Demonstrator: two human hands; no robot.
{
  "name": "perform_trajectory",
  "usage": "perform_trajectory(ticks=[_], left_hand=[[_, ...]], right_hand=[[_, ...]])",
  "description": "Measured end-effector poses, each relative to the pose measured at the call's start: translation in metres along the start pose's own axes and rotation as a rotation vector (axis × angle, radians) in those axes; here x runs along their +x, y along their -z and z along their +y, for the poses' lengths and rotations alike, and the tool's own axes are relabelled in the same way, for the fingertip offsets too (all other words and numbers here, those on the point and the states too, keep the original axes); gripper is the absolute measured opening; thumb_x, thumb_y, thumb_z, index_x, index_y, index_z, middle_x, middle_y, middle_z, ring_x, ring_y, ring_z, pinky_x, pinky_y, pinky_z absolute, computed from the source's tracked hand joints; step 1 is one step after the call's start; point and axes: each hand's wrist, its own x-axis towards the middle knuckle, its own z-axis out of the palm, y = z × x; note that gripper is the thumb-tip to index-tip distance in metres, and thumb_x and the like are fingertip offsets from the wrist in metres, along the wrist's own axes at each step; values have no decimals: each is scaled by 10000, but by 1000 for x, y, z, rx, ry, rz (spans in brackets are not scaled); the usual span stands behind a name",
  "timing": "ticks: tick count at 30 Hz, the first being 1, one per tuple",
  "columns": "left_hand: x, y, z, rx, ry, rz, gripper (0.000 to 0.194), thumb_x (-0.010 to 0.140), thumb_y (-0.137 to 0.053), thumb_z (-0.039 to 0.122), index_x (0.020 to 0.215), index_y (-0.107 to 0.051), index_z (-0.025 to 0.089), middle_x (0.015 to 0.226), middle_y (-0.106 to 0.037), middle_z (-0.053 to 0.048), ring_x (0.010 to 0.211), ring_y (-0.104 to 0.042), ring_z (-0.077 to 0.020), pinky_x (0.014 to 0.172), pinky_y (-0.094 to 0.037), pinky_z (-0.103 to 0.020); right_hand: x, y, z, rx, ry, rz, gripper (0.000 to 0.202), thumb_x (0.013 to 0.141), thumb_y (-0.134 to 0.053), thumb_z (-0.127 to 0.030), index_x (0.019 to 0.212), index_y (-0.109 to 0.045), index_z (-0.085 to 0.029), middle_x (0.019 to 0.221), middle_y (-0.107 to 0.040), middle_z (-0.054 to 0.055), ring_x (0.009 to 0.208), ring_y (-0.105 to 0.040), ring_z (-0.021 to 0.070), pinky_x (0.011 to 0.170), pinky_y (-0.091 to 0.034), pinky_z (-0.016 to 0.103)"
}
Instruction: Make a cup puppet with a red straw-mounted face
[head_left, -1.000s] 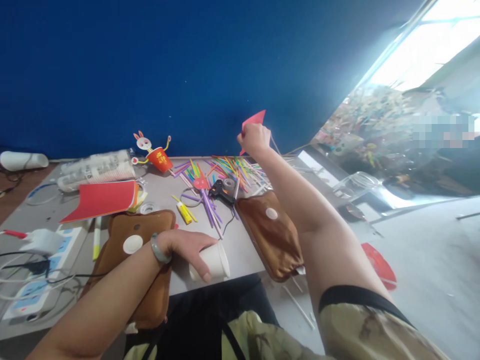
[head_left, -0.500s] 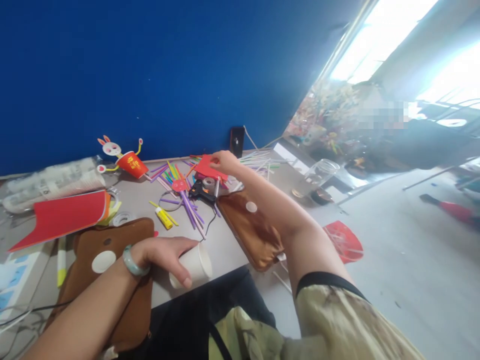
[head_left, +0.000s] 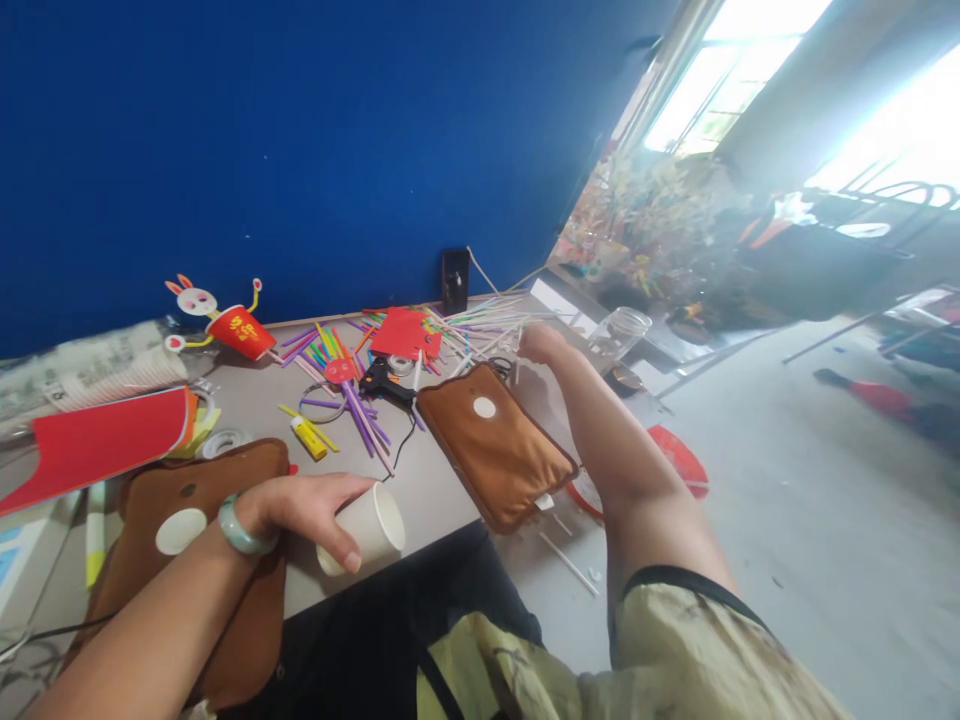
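My left hand [head_left: 300,505] grips a white paper cup [head_left: 367,525] lying on its side at the table's front edge, its mouth facing right. A green bangle circles that wrist. My right hand [head_left: 541,345] is stretched out to the table's far right edge, among loose coloured straws [head_left: 480,325]. Its fingers are curled and seen from behind, so what they hold is hidden. A red paper piece [head_left: 405,333] lies flat on the straws, to the left of that hand.
Two brown pouches [head_left: 491,445] [head_left: 187,500] lie on the grey table [head_left: 427,490]. A black glue gun [head_left: 382,380], yellow glue stick [head_left: 307,437], tape roll [head_left: 225,440], red cup rabbit [head_left: 232,330] and red sheets [head_left: 97,440] are scattered about. A glass jar [head_left: 626,330] stands right.
My right hand lowered the red paper from the air onto the straws, let it go and moved right to the table's edge. The left hand kept hold of the cup.
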Motion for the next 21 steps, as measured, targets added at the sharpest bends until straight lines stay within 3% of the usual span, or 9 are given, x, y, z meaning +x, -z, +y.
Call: perform_trajectory(ticks=[3, 8, 14, 21], left_hand=[[0, 0, -4, -8, -9, 8, 723, 523, -864, 519, 1108, -614, 175, 1024, -672, -31, 925, -609, -217, 787, -490, -259], [0, 0, -5, -11, -8, -13, 738, 528, -858, 524, 1131, -612, 176, 1048, -680, -39, 947, -613, -229, 800, -497, -270], [0, 0, -4, 1, -15, 7, 734, 529, -849, 537, 1125, -615, 178, 1046, -678, -41, 952, -609, -232, 805, -493, -272], [-1, -1, -2, 31, -31, 33, 728, 533, -843, 552, 1120, -622, 183, 1047, -674, -34, 957, -598, -237, 832, -490, -281]], right_hand=[[-2, -4, 11, 90, 8, -100, 98, 776, -711, -196, 753, -734, -104, 717, -736, 117, 710, -726, 216, 673, -589, 285], [-9, -18, 9, 240, 62, -168, 162, 826, -700, -267, 773, -720, -116, 701, -736, 69, 577, -684, 138, 556, -565, 209], [-8, -34, -5, 308, 131, -98, 66, 767, -726, -172, 824, -721, -139, 541, -672, 10, 547, -666, 150, 567, -534, 215], [-3, -42, -17, 383, 124, -1, 157, 705, -733, -104, 849, -713, -163, 477, -623, -45, 537, -635, 130, 563, -484, 184]])
